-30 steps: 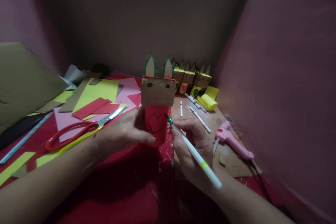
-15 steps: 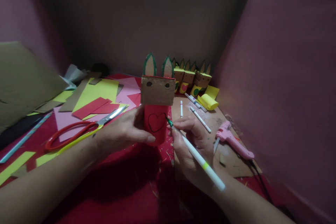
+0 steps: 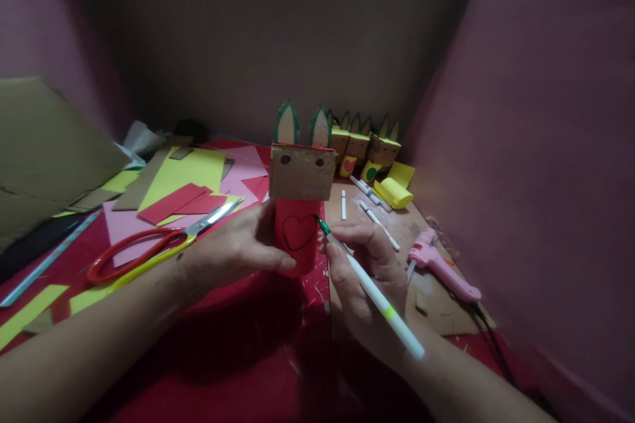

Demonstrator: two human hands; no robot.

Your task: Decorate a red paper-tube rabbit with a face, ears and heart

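Note:
My left hand is wrapped round a red paper tube figure, thumb across its lower front. The figure stands upright, topped by a cardboard head with two black eyes and two green-edged ears. A dark heart outline shows on the red body. Between the thumb and fingers of my right hand is a white marker with a green tip and a yellow-green band. The tip is at the upper right edge of the heart.
Scissors, coloured paper and a striped stick lie at the left. Similar figures stand behind. On a cardboard sheet at the right are loose markers, yellow paper and a pink glue gun.
The red figure and my left hand have shifted slightly to the right in view. The marker tip is still by the heart's upper right side.

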